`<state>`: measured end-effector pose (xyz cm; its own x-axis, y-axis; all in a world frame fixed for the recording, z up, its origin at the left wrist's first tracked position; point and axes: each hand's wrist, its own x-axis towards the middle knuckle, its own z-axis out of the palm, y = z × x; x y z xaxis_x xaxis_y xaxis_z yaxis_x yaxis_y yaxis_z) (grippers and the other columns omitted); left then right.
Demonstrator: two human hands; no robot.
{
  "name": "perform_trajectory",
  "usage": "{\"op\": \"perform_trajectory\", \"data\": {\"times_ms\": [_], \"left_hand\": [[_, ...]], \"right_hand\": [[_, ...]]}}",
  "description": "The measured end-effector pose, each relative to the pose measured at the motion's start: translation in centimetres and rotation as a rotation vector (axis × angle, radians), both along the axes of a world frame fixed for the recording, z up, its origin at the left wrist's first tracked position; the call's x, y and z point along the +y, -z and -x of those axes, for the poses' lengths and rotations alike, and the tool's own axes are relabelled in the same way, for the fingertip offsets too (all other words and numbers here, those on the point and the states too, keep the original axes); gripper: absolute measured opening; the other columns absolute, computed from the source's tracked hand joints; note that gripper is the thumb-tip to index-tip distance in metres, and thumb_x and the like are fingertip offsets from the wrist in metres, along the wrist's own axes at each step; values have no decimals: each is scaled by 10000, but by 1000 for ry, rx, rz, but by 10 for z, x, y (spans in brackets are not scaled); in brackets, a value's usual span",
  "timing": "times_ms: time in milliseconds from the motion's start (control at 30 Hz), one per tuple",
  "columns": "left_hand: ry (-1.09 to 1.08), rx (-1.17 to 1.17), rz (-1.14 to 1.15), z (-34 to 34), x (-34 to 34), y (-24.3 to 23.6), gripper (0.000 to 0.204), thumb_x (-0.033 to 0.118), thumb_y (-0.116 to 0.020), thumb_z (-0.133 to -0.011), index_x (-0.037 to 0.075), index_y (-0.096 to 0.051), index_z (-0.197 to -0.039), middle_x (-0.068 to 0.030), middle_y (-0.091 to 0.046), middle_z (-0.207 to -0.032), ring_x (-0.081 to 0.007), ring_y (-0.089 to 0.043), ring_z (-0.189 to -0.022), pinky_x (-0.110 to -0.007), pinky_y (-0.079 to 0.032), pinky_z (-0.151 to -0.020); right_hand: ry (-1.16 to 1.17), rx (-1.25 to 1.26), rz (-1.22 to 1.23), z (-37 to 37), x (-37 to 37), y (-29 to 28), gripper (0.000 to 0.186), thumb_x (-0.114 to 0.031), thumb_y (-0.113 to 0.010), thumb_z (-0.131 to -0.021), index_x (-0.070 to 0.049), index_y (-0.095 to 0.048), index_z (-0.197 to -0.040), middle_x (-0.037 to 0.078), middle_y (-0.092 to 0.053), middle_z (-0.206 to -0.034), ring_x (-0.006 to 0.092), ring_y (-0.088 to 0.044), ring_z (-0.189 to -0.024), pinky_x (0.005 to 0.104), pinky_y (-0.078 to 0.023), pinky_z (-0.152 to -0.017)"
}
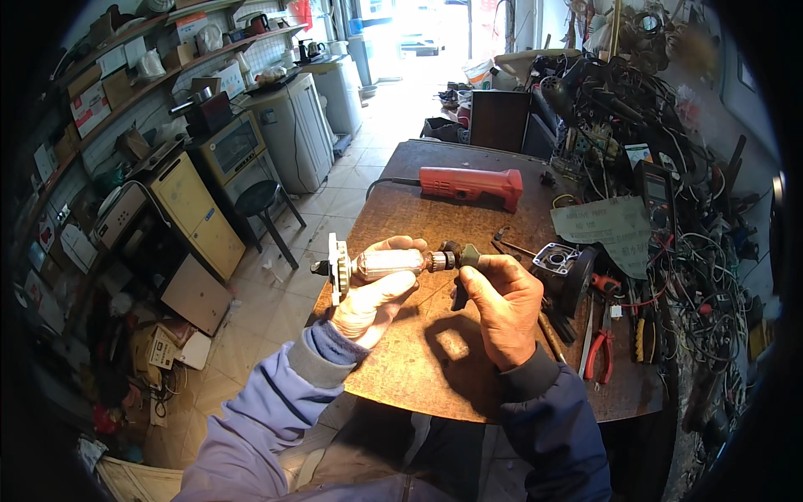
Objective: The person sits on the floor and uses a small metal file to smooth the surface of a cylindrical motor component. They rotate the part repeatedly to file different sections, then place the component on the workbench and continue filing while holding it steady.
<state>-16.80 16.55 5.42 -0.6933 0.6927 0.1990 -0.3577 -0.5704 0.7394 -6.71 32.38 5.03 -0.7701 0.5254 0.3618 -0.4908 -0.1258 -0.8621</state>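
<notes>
My left hand (372,305) is closed around a motor armature (391,264), held level above the wooden table. A pale toothed disc (339,269) sits at the armature's left end. Its copper commutator (439,261) and a dark round end piece (452,253) point right. In my right hand (506,305), thumb and fingers pinch a small folded strip of sandpaper (470,256), grey-green on one side and dark on the other. The strip is close beside the armature's right end; whether they touch is unclear.
A red power-tool body (468,186) lies at the table's (393,360) far side. To the right are a grey-green sandpaper sheet (598,226), a metal motor housing (556,263), red-handled pliers (598,351), a multimeter (658,197) and tangled wires. A black stool (261,201) stands left.
</notes>
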Motion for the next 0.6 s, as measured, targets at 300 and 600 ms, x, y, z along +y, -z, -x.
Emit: {"op": "perform_trajectory", "data": {"times_ms": [300, 600], "left_hand": [[1, 81, 12, 0, 3, 1, 429, -73, -650, -833, -2, -560, -1246, -119, -577, -1287, -178, -584, -1159, -288, -478, -991], [-28, 316, 150, -4, 2, 5, 472, -27, -670, -834, -20, -530, -1284, -95, -655, -1166, -161, -623, -1087, -287, -504, -950]], "right_hand": [[41, -81, -82, -2, -5, -2, 100, 2, -687, -876, 30, -688, -971, 20, -676, -811, 58, -609, -709, 201, -493, -624], [98, -140, -125, -3, -7, -5, 66, -22, -686, -885, 41, -669, -888, 6, -646, -740, 39, -562, -637, 197, -458, -560]]}}
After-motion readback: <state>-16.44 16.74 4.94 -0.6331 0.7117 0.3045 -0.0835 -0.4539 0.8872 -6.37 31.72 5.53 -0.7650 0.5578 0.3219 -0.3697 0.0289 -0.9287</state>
